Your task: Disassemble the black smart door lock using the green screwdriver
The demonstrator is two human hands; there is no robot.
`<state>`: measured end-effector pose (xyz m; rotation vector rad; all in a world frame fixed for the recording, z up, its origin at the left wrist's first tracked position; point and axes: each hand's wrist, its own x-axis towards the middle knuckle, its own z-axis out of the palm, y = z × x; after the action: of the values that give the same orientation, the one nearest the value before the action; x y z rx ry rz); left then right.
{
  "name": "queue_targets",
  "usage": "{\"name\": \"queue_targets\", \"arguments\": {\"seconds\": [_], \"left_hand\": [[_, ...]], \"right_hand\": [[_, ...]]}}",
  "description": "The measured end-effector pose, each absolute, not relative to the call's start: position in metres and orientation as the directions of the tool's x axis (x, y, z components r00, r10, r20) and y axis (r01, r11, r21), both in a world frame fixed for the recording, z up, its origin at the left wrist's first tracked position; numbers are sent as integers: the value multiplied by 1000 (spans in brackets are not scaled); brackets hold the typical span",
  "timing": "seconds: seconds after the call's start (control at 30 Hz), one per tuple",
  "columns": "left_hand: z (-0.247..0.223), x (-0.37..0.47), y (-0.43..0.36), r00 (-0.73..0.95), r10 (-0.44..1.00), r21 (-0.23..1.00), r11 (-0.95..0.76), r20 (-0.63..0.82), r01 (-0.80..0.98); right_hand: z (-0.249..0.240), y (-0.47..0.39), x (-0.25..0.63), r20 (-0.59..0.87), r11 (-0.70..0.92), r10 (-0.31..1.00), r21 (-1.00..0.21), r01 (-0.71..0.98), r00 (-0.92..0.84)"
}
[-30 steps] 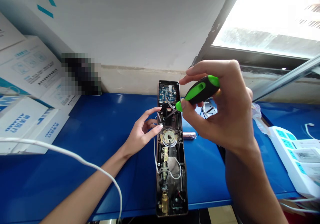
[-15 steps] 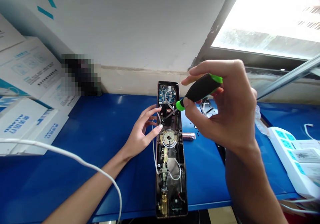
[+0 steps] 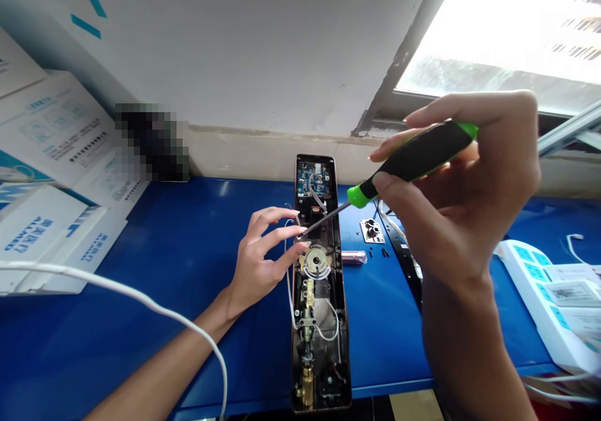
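Observation:
A long, narrow electronic door lock housing (image 3: 345, 339) lies open on the blue table, its inside facing up. It holds a blue circuit board (image 3: 307, 186) at the far end, a round metal spindle plate (image 3: 316, 260) midway and a brass part (image 3: 307, 388) at the near end. My right hand (image 3: 474, 202) is closed around the black and green handle of a screwdriver (image 3: 408, 161). Its shaft slants down left, with the tip at the housing's left edge. My left hand (image 3: 263, 245) rests against that edge, fingers apart, with thumb and fingertips on either side of the tip.
Right of the housing lie a small metal-plated part (image 3: 372, 230), several tiny dark screws (image 3: 385, 252) and a pinkish cylinder (image 3: 353, 257). A white power strip (image 3: 530, 283) stands farther right. White boxes (image 3: 47, 233) are stacked left, and a white cable (image 3: 141, 299) crosses the left foreground.
My right hand and the screwdriver have moved right, and the tip sits slightly lower and farther left. My left fingers have shifted down toward the tip. The metal-plated part now shows more fully.

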<state>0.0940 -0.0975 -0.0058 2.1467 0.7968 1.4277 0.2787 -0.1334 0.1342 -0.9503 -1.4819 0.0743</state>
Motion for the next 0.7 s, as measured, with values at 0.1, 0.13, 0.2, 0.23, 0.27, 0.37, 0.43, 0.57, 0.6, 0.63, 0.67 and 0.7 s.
{"name": "queue_targets", "arguments": {"seconds": [0.1, 0.13, 0.2, 0.23, 0.27, 0.37, 0.43, 0.57, 0.6, 0.63, 0.67, 0.7], "left_hand": [[-6, 95, -97, 278, 659, 620, -752, 699, 222], [-6, 95, -96, 276, 653, 614, -757, 705, 224], [-6, 94, -96, 275, 647, 604, -763, 711, 230], [-6, 94, -96, 274, 645, 600, -765, 714, 235], [-7, 94, -95, 271, 641, 595, -767, 718, 240], [-6, 94, -95, 261, 631, 578, -775, 731, 256], [-5, 93, -96, 264, 626, 570, -779, 734, 261], [1, 91, -95, 277, 617, 560, -786, 736, 262], [2, 90, -94, 283, 609, 552, -792, 741, 259], [4, 90, -93, 294, 598, 543, -801, 745, 253], [5, 90, -92, 307, 584, 531, -812, 752, 244], [6, 90, -91, 322, 569, 518, -822, 757, 235]], "right_hand": [[135, -133, 280, 792, 638, 589, -579, 507, 163], [135, -133, 280, 794, 638, 586, -575, 512, 162], [136, -133, 282, 798, 635, 583, -565, 527, 153], [137, -133, 283, 801, 633, 581, -557, 538, 147], [138, -133, 283, 805, 631, 576, -549, 548, 143], [141, -134, 284, 798, 608, 582, -554, 569, 156], [142, -135, 286, 787, 587, 590, -569, 576, 177], [145, -136, 293, 764, 550, 627, -570, 611, 149], [145, -136, 295, 754, 537, 643, -571, 621, 136], [147, -137, 298, 743, 525, 658, -571, 631, 124], [148, -138, 302, 738, 517, 665, -567, 641, 117], [150, -139, 305, 732, 506, 672, -565, 652, 113]]}}
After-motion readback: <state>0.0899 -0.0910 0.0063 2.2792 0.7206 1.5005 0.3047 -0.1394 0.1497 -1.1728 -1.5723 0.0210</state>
